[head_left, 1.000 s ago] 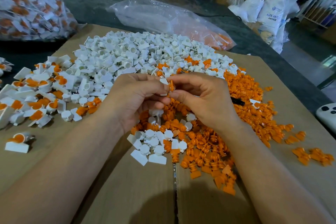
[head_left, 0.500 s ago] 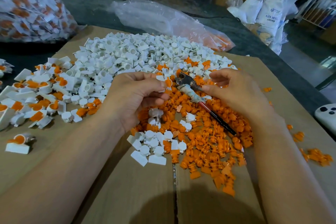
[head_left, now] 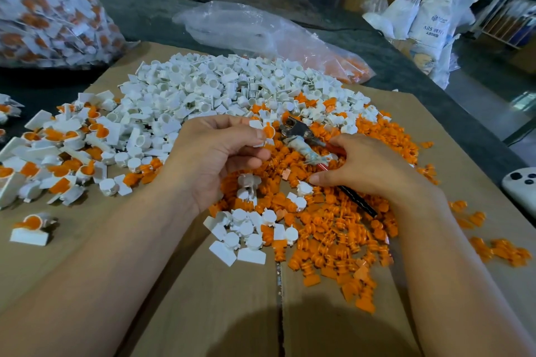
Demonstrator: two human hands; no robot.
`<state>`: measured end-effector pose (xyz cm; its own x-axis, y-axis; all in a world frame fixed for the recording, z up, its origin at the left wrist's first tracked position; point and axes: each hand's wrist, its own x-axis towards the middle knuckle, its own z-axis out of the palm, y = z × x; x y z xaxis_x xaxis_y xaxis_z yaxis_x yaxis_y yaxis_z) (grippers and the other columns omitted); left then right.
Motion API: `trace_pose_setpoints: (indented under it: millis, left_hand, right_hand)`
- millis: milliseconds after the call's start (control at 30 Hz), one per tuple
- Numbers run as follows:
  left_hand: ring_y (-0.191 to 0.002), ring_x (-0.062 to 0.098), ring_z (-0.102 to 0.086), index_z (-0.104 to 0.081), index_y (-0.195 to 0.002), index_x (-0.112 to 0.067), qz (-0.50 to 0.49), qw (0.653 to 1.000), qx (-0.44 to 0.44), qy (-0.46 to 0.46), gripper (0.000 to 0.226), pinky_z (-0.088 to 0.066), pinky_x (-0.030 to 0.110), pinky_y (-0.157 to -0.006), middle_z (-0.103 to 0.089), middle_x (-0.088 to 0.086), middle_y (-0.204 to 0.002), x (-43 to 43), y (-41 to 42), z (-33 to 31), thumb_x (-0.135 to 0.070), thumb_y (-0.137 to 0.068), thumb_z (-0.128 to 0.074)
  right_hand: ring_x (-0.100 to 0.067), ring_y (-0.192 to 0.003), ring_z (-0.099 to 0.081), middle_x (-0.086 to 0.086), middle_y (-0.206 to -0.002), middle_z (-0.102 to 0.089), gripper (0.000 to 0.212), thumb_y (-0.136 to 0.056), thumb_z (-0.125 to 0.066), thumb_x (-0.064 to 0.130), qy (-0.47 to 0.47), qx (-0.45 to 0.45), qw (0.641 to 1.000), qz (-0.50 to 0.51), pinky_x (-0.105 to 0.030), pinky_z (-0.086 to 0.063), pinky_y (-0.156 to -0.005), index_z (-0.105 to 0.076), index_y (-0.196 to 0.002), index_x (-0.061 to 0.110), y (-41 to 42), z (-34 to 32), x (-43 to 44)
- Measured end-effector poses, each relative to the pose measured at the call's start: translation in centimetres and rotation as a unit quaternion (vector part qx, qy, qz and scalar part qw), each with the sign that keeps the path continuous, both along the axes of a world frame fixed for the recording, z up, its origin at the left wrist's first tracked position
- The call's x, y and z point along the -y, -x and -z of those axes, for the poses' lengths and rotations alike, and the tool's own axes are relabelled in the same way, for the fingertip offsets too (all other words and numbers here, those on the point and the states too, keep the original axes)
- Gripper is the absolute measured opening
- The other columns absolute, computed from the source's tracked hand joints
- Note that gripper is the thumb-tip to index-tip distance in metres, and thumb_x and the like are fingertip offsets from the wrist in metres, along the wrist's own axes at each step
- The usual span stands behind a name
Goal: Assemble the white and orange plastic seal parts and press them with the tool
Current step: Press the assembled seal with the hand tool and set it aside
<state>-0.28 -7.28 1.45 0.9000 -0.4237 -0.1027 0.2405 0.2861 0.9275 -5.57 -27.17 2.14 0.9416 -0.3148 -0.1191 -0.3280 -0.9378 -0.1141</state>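
Note:
My left hand (head_left: pixel 214 153) pinches a white seal part with an orange insert (head_left: pixel 265 132) between thumb and fingers, above the orange pile. My right hand (head_left: pixel 365 168) grips the red and black handles of the pliers-like tool (head_left: pixel 304 142). The tool's metal jaws point up-left, close beside the held seal without touching it. A big heap of white parts (head_left: pixel 220 90) lies behind the hands. Loose orange parts (head_left: pixel 333 238) spread under and right of them. Joined white-and-orange seals (head_left: pixel 58 148) lie at the left.
All this rests on brown cardboard (head_left: pixel 203 298) over a dark table. A full bag of seals (head_left: pixel 49 9) stands far left, and a limp clear bag (head_left: pixel 261 32) lies behind the piles. A white device (head_left: pixel 522 185) sits at the right edge. Sacks and boxes stand beyond.
My right hand let go of the seal, took up the tool and slid lower on its handles. The tool's jaws now sit beside the seal held in my left hand.

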Motion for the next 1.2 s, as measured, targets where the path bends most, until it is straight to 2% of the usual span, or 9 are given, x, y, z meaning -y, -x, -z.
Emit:
trace_pose_setpoints:
  millis: [200,533,600,667,767,900,967,1067,1200]
  left_hand:
    - [-0.047,0.011,-0.064,-0.059,-0.069,-0.003,-0.009,1.000,0.002,0.017,0.011,-0.047,0.014,-0.040,-0.062,0.003,-0.049,0.1,0.0,0.0,0.005,-0.075,-0.064]
    - [-0.050,0.013,-0.065,-0.059,-0.069,-0.006,-0.022,0.998,0.026,0.047,0.013,-0.049,0.015,-0.044,-0.063,0.003,-0.052,0.3,-0.2,0.4,0.004,-0.076,-0.064]
    - [-0.052,0.013,-0.066,-0.060,-0.069,-0.006,-0.033,0.997,0.034,0.056,0.013,-0.050,0.016,-0.045,-0.064,0.002,-0.053,0.4,-0.2,0.5,0.004,-0.077,-0.064]
    - [-0.054,0.013,-0.066,-0.061,-0.071,-0.006,-0.050,0.996,0.042,0.064,0.012,-0.050,0.016,-0.046,-0.065,0.002,-0.055,0.5,-0.3,0.7,0.004,-0.078,-0.064]
    - [-0.056,0.014,-0.067,-0.060,-0.072,-0.006,-0.069,0.993,0.060,0.076,0.012,-0.050,0.016,-0.047,-0.066,0.001,-0.057,0.6,-0.4,0.8,0.004,-0.078,-0.063]
    - [-0.058,0.014,-0.068,-0.059,-0.072,-0.009,-0.088,0.989,0.080,0.086,0.014,-0.050,0.018,-0.047,-0.066,-0.001,-0.058,0.6,-0.4,0.9,0.002,-0.079,-0.063]
    - [-0.058,0.013,-0.068,-0.058,-0.072,-0.010,-0.094,0.988,0.091,0.086,0.015,-0.050,0.018,-0.047,-0.066,-0.003,-0.058,0.6,-0.5,0.8,0.001,-0.080,-0.063]
    - [-0.055,0.012,-0.066,-0.058,-0.074,-0.011,-0.102,0.986,0.102,0.081,0.014,-0.048,0.018,-0.045,-0.064,-0.004,-0.058,0.7,-0.4,0.9,0.001,-0.080,-0.063]
    - [-0.052,0.010,-0.064,-0.059,-0.075,-0.011,-0.116,0.983,0.110,0.084,0.013,-0.046,0.018,-0.043,-0.063,-0.005,-0.056,0.9,-0.4,0.9,0.000,-0.081,-0.063]
  right_hand:
    - [-0.017,-0.106,-0.047,-0.002,-0.124,-0.054,0.072,-0.064,-0.075,0.045,-0.022,0.076,0.997,0.012,-0.027,-0.032,-0.071,-0.052,-0.127,0.018,0.0,-0.1,-0.1]
    - [-0.021,-0.087,-0.055,-0.003,-0.091,-0.061,0.031,-0.068,-0.065,0.023,-0.061,0.211,0.976,0.003,-0.035,-0.046,-0.077,-0.064,-0.098,0.016,1.0,-1.7,-0.7]
    - [-0.019,-0.071,-0.048,0.001,-0.072,-0.053,0.005,-0.072,-0.059,0.015,-0.063,0.232,0.971,-0.012,-0.017,-0.039,-0.064,-0.056,-0.076,0.017,0.9,-1.8,-0.7]
    - [-0.011,-0.059,-0.038,0.007,-0.062,-0.040,0.028,-0.075,-0.054,0.007,-0.050,0.249,0.967,-0.031,-0.008,-0.029,-0.051,-0.038,-0.060,0.023,0.7,-1.6,-0.7]
    - [-0.001,-0.060,-0.035,0.015,-0.067,-0.036,0.024,-0.084,-0.056,0.012,-0.043,0.268,0.961,-0.050,-0.002,-0.028,-0.055,-0.039,-0.072,0.023,0.6,-1.6,-1.1]
    - [-0.012,-0.072,-0.037,0.009,-0.074,-0.042,0.009,-0.088,-0.056,0.028,-0.001,0.276,0.956,-0.098,-0.026,-0.024,-0.059,-0.050,-0.088,0.021,0.8,-1.4,-2.1]
    - [-0.014,-0.075,-0.035,0.009,-0.073,-0.041,0.013,-0.088,-0.054,0.032,0.031,0.273,0.953,-0.128,-0.029,-0.020,-0.060,-0.046,-0.081,0.026,0.8,-1.4,-2.7]
    - [-0.007,-0.059,-0.031,0.018,-0.064,-0.031,0.025,-0.089,-0.051,0.035,0.009,0.258,0.956,-0.137,-0.023,-0.021,-0.051,-0.031,-0.075,0.032,0.9,-1.1,-3.3]
    - [0.002,-0.058,-0.032,0.019,-0.066,-0.032,0.020,-0.090,-0.048,0.038,-0.018,0.226,0.963,-0.148,-0.016,-0.022,-0.052,-0.033,-0.079,0.030,0.7,-0.5,-3.6]
